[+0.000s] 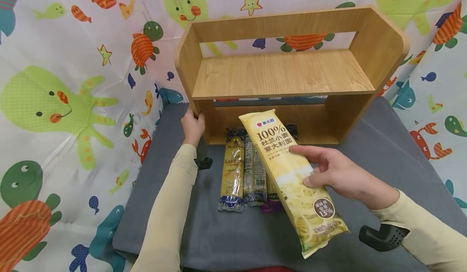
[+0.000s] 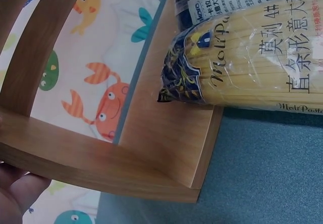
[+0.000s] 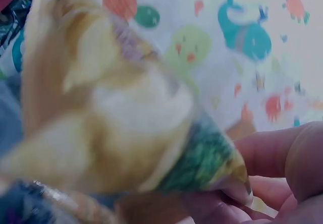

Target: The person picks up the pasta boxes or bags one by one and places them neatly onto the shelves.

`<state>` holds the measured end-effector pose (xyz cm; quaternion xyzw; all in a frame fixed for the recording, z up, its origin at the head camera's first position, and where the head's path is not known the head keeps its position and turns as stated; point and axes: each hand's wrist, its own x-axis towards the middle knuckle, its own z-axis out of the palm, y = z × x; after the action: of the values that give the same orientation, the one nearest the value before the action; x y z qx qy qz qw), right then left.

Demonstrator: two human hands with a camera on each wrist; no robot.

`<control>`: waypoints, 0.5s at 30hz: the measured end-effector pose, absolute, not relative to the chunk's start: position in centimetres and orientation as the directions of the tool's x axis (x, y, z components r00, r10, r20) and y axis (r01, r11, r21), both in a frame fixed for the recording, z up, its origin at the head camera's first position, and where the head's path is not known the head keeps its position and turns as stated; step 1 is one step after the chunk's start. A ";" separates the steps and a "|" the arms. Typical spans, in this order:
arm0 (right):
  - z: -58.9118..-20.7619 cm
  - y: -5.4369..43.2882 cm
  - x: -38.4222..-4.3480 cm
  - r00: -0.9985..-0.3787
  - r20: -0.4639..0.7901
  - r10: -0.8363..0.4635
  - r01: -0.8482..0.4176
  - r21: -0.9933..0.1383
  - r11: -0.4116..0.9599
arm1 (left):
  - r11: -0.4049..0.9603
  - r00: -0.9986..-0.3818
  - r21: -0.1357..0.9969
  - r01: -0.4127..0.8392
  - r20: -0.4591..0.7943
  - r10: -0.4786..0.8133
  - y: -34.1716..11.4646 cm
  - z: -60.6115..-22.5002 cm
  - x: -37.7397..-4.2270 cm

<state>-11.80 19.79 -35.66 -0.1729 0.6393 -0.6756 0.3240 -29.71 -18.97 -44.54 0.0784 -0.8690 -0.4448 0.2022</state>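
My right hand (image 1: 337, 174) pinches the edge of a yellow pasta packet (image 1: 288, 170), thumb on its printed front, and holds it tilted above the grey table. In the right wrist view, one end of this packet (image 3: 116, 108) is blurred and close up beside the fingers (image 3: 267, 153). My left hand (image 1: 192, 127) grips the left side panel of a wooden two-tier shelf (image 1: 284, 71); the thumb (image 2: 30, 188) shows at the panel's edge in the left wrist view. Clear bags of spaghetti (image 1: 232, 170) lie side by side, their far ends inside the lower tier.
A dark-ended bag with a white label (image 1: 254, 174) lies beside the spaghetti, and a purple-ended packet (image 1: 273, 205) is partly hidden under the held one. Grey cloth covers the table (image 1: 215, 239). A sea-animal curtain (image 1: 76, 53) hangs behind and at both sides.
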 end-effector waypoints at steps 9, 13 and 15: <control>-29.4 14.1 -14.8 -0.773 -0.191 -0.605 0.179 -0.981 0.081 | 0.610 -0.902 0.791 0.047 0.296 -0.315 -19.4 -44.9 -29.9; -28.3 10.9 -17.6 -0.827 -0.248 -0.504 0.223 -0.969 0.111 | 0.608 -0.902 0.792 0.051 0.297 -0.312 -19.3 -45.1 -30.0; -28.2 9.2 -19.3 -0.849 -0.271 -0.454 0.247 -0.962 0.114 | 0.610 -0.900 0.790 0.053 0.303 -0.314 -19.2 -45.1 -30.0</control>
<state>-19.34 9.21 -28.17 -0.0744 0.6976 -0.6616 0.2650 -30.03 -19.24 -45.07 0.0747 -0.8722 -0.4350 0.2111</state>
